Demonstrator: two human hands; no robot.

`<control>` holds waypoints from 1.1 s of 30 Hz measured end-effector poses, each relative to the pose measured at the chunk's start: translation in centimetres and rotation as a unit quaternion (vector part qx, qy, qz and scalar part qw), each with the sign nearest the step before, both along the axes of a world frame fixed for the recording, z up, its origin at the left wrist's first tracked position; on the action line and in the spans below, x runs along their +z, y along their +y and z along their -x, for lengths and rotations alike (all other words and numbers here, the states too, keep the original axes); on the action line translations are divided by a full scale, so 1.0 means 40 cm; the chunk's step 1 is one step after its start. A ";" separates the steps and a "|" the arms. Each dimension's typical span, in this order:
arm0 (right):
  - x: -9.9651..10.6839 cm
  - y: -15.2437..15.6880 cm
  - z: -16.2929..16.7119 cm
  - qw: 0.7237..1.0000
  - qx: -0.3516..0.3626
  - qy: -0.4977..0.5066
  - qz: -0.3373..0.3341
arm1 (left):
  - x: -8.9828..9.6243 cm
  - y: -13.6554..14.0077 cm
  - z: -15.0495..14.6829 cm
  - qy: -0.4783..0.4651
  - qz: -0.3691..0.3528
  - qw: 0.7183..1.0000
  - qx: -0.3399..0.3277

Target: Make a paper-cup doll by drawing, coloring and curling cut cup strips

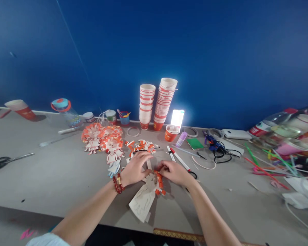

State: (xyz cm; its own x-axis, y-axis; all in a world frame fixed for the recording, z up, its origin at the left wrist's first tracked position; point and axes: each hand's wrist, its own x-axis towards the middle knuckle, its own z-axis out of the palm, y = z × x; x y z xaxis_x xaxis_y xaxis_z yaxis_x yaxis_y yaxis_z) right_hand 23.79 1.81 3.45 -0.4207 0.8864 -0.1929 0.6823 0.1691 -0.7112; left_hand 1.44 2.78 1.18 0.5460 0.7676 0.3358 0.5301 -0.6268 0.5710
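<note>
Cutout of dark-outlined white paper [143,201], lower centre of frame, orange-and-white curled paper fringe [159,184] at its right. My right hand [172,171] pinches the fringe's top; my left hand [135,168] touches the cutout's upper edge, grip unclear. Judged best: light fingertip pressure, no creasing.

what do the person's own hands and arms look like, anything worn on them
The left hand is ungloved, with a dark red beaded bracelet bearing a gold-coloured piece at its wrist; a pale sleeve shows farther up. The right hand is ungloved, its wrist and forearm bare.
</note>
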 end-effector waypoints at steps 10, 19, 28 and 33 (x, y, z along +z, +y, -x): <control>0.006 -0.006 -0.005 0.997 0.046 0.068 0.001 | 0.001 -0.006 -0.009 -0.053 0.146 0.982 0.108; 0.044 0.011 -0.109 0.997 0.032 0.029 0.062 | -0.002 0.004 -0.005 -0.102 0.170 0.974 0.106; 0.028 -0.006 -0.009 0.986 0.027 0.038 -0.157 | 0.019 -0.021 -0.029 -0.108 0.195 0.974 0.037; 0.007 -0.009 0.019 0.976 0.033 -0.029 -0.212 | 0.032 -0.027 -0.030 -0.098 0.167 0.981 0.020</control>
